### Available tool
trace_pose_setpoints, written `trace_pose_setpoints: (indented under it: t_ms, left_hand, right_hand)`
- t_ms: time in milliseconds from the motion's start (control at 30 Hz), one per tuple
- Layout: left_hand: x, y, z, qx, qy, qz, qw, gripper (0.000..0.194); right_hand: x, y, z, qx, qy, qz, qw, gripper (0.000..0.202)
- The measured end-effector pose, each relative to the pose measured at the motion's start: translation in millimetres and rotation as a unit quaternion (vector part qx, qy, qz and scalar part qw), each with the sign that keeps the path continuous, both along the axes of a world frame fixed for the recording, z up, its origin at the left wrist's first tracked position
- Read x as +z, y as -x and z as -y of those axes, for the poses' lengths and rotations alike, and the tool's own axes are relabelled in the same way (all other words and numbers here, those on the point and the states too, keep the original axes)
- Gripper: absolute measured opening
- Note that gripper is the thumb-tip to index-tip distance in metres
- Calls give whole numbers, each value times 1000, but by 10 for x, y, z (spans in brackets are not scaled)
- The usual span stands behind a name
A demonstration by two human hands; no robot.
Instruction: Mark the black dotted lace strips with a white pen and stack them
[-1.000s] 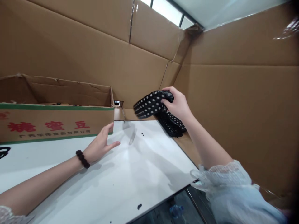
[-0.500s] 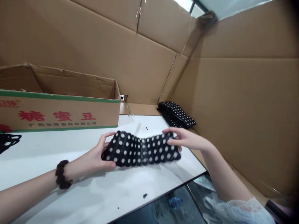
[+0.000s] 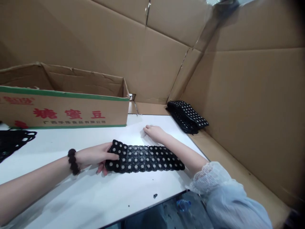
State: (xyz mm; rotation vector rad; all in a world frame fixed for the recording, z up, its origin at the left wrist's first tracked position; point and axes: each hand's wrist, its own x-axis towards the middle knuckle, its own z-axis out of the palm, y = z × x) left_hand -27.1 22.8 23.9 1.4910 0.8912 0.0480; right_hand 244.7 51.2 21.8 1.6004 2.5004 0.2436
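My left hand (image 3: 101, 156) grips the left end of a black dotted sheet (image 3: 147, 159), thumb on top and fingers underneath. The sheet is a long folded band with rows of pale round dots and scalloped edges. It lies stretched along the white table, and its middle looks shinier than its ends. My right hand (image 3: 154, 133) is beyond the sheet, low over the tabletop, with its fingers drawn together at the tips. Whatever they pinch, if anything, is too small to make out. My right forearm passes over the sheet's right end.
A cardboard box (image 3: 71, 111) with green edges and red characters stands at the back left. Another folded dotted sheet (image 3: 187, 116) lies at the back right. Black netlike material (image 3: 16, 141) is at the left edge. Cardboard walls (image 3: 250, 95) enclose the table (image 3: 95, 197); a black scrap (image 3: 155, 196) lies near its front edge.
My right hand has let go of the sheet's right end and moved left and away, behind the sheet. The sheet now lies flatter, and my left hand still holds its left end.
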Motion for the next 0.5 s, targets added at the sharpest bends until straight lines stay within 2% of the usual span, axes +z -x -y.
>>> trace_pose_setpoints:
  t_ms: [100, 167, 200, 233, 267, 300, 367, 433, 500]
  left_hand:
    - [-12, -7, -48, 32, -57, -37, 997, 42]
    - [-17, -14, -70, 47, -95, -50, 993, 42]
    - [-14, -15, -79, 44, -99, -48, 993, 42]
    - [-9, -11, -88, 35, -93, -43, 994, 42]
    - [-4, -4, -97, 26, -81, -39, 996, 42]
    - [1, 5, -109, 16, -68, -35, 997, 42]
    - [-2, 27, -139, -3, -42, -32, 999, 43]
    - [-27, 43, -172, -11, -28, -32, 999, 44]
    - [-69, 48, -196, -3, -26, -34, 999, 45]
  right_hand:
    - [84, 67, -13, 17, -6, -23, 1000, 20]
    - [167, 169, 27, 14, -58, -143, 988, 17]
    - [200, 245, 56, 6, -95, -244, 965, 16]
    - [218, 335, 86, -3, -125, -359, 925, 17]
    - [218, 432, 117, -13, -134, -469, 873, 19]
    - [198, 530, 146, -20, -117, -566, 816, 22]
    - [103, 702, 196, -31, -38, -695, 718, 27]
    - [-31, 810, 233, -67, 47, -752, 654, 29]
    - [-152, 850, 260, -111, 111, -765, 624, 26]
